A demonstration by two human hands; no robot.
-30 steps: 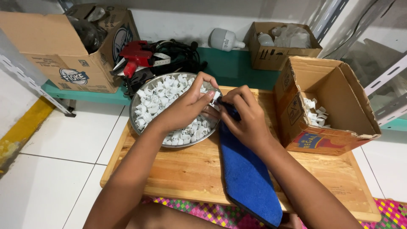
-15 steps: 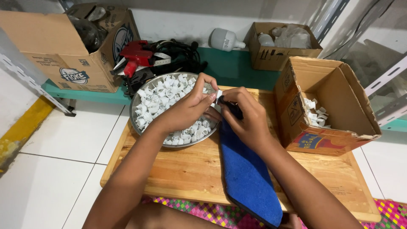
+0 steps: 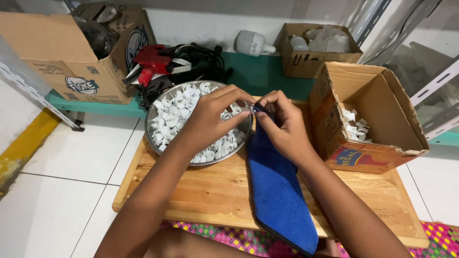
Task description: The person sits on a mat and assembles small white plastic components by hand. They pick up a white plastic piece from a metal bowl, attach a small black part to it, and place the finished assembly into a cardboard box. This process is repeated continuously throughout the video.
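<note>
My left hand (image 3: 213, 117) hovers over the right rim of a round metal bowl (image 3: 158, 145) filled with several small white plastic clips (image 3: 177, 107). Its fingertips pinch one small white clip (image 3: 249, 107). My right hand (image 3: 282, 124) meets it there, gripping the top end of a long blue cloth (image 3: 279, 191) and pressing the cloth against that clip. The cloth trails down over a wooden board (image 3: 210, 191) toward me.
An open cardboard box (image 3: 377, 138) with a few white clips inside stands on the board's right side. Behind lie a red tool (image 3: 150, 62), black cables (image 3: 201, 62), a white bulb (image 3: 251, 43), two further cardboard boxes (image 3: 71, 52) and a teal ledge (image 3: 267, 76).
Both hands have stayed together at the bowl's right rim, shifting only slightly while working the clip against the cloth end. The bowl and boxes have not moved.
</note>
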